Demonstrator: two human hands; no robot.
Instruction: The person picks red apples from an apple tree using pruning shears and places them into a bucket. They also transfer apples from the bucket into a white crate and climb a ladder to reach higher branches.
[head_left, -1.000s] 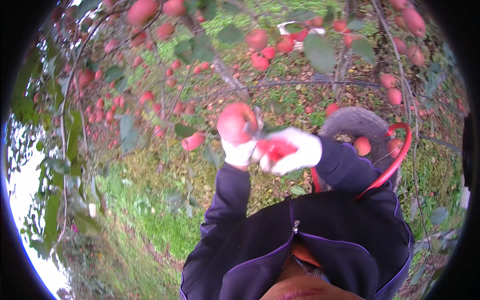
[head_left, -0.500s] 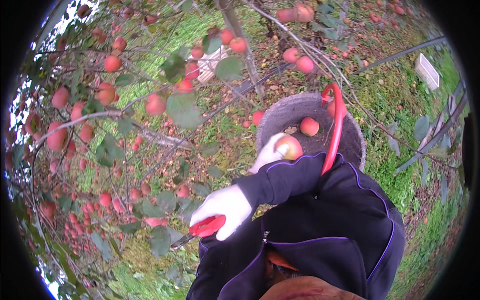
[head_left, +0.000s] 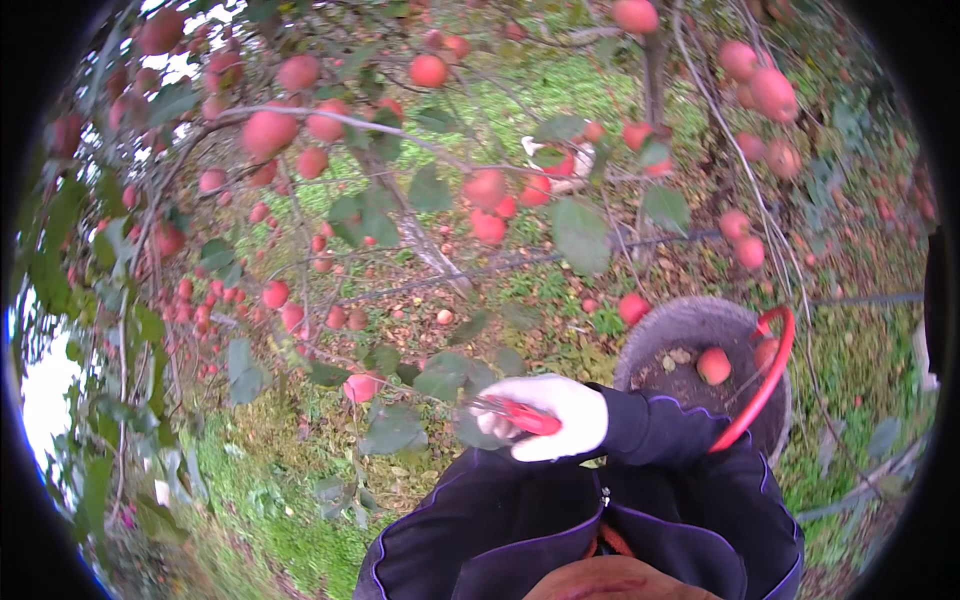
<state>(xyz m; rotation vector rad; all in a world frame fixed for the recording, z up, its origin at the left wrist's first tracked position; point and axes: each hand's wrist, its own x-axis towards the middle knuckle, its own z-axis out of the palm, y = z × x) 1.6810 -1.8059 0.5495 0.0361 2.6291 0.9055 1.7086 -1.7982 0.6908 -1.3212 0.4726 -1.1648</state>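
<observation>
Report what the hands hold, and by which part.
The right hand holds clippers by their red handles; the left hand is not in view.

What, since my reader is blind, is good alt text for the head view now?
A white-gloved right hand holds red-handled pruners. To its right, a grey bucket contains two visible apples; other red apples hang from branches. The left hand isn't visible.

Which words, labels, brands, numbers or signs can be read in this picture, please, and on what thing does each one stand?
No text can be read.
Red clippers in the right hand: too blurred to tell of any marking.
Bucket: no readable text.
Dark jacket: no readable text.
White thing behind the leaves: too small and blurred to tell.
</observation>
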